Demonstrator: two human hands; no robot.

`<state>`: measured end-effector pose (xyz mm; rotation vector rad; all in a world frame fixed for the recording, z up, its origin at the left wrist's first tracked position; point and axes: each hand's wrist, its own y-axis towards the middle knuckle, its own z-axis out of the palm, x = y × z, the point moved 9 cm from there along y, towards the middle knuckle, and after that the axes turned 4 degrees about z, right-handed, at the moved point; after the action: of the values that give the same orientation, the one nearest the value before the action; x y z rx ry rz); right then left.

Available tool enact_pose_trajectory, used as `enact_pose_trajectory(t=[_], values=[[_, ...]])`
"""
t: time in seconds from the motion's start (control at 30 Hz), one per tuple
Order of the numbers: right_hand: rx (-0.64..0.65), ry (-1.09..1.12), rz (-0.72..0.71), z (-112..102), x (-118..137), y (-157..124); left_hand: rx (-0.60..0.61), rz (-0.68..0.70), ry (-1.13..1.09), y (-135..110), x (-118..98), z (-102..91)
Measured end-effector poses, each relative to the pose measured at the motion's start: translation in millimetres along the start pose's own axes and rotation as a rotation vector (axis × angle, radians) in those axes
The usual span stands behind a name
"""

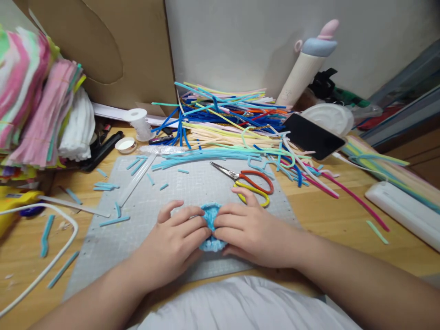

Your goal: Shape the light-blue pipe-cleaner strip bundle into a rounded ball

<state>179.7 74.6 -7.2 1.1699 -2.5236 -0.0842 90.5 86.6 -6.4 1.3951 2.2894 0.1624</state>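
A small round piece made of light-blue pipe cleaners (212, 243) sits between my two hands above the grey cutting mat (137, 256). My left hand (182, 233) grips its left side with bent fingers, the thumb side hidden underneath. From the right, my right hand (247, 227) closes on the opposite side, its index finger raised. The fingers cover much of the piece, and its inner side looks hollowed. Just beyond my right hand lies a pair of scissors (237, 176) with one red and one yellow handle, blades apart slightly.
Short blue pipe-cleaner cuttings (114, 221) lie scattered at the left. A heap of coloured pipe cleaners (227, 114) fills the back, near a phone (314, 136) and a clear spool (138, 123). A yellow glue gun (17, 201) with a white cable (65, 247) is far left; a white power strip (405, 213) is right.
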Motion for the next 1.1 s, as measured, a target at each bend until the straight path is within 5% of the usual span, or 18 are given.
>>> enact_pose_trajectory(t=[0.5, 1.1], values=[[-0.058, -0.007, -0.052, -0.4, 8.7, 0.7, 0.191, -0.029, -0.146, 0.9, -3.7, 14.8], [-0.069, 0.073, -0.086, 8.1, 8.8, -1.7, 0.111, -0.030, -0.173, 0.9, -4.0, 13.8]])
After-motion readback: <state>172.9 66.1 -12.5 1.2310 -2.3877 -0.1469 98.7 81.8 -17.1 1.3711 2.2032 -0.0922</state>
